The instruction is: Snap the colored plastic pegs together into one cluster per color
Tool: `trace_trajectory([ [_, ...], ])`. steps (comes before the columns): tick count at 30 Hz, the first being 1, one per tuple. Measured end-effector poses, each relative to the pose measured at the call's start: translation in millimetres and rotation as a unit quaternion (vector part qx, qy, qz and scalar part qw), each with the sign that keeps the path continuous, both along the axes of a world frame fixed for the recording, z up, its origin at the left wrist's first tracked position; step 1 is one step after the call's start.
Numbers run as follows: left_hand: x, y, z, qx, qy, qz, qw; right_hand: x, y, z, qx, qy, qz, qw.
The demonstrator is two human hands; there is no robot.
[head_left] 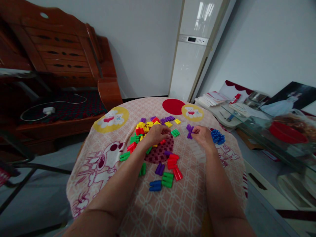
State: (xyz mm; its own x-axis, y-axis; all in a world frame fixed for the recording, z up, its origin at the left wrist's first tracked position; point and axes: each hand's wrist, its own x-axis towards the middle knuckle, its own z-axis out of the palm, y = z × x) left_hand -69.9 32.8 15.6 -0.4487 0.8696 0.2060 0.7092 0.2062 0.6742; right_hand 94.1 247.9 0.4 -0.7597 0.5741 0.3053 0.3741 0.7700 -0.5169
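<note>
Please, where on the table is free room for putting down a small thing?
Free: the tablecloth between the nearest red block and right forearm, and outside the left forearm. Crowded: the mixed pile by the left hand; also around the right hand, between purple blocks and the blue cluster.

Hands (pixel 202 135): two. Desk (pixel 185 197): one. Loose blocks at six o'clock: blue block (pixel 155 185), one; green block (pixel 167 179), one. Red blocks (pixel 177 173) at five: three. Heaped blocks (pixel 139 131) at eleven: too crowded to count. Blue cluster (pixel 217 136) at three: one. Yellow ovals (pixel 111 119), ten and one o'clock: two.
</note>
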Motion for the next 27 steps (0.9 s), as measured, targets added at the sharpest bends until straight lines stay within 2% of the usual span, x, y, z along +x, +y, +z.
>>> trace_trajectory([
  [4, -0.1, -1.0, 0.1, 0.008, 0.004, 0.007, 1.000, 9.0, 21.6, -14.1, 0.078, 0.026, -0.086, 0.993],
  [8, 0.1, -1.1, -0.1, 0.003, 0.013, 0.010, 1.000, 9.7, 29.1, -29.9, 0.103, 0.030, -0.082, 0.991],
  [14, -1.2, -1.1, -1.8, -0.012, 0.020, -0.009, 1.000, 5.0, 32.8, -40.3, -0.007, 0.077, -0.086, 0.993],
  [19, 2.4, -0.5, -3.2, -0.027, 0.010, -0.038, 0.999, 0.1, 33.9, -45.7, -0.009, 0.054, -0.112, 0.992],
  [24, 2.4, -0.5, -3.9, -0.023, 0.011, -0.034, 0.999, -3.9, 32.9, -49.2, -0.058, 0.091, -0.104, 0.989],
  [27, 2.1, -0.7, -4.5, -0.026, 0.008, -0.032, 0.999, -7.4, 32.9, -49.2, -0.060, 0.090, -0.090, 0.990],
])
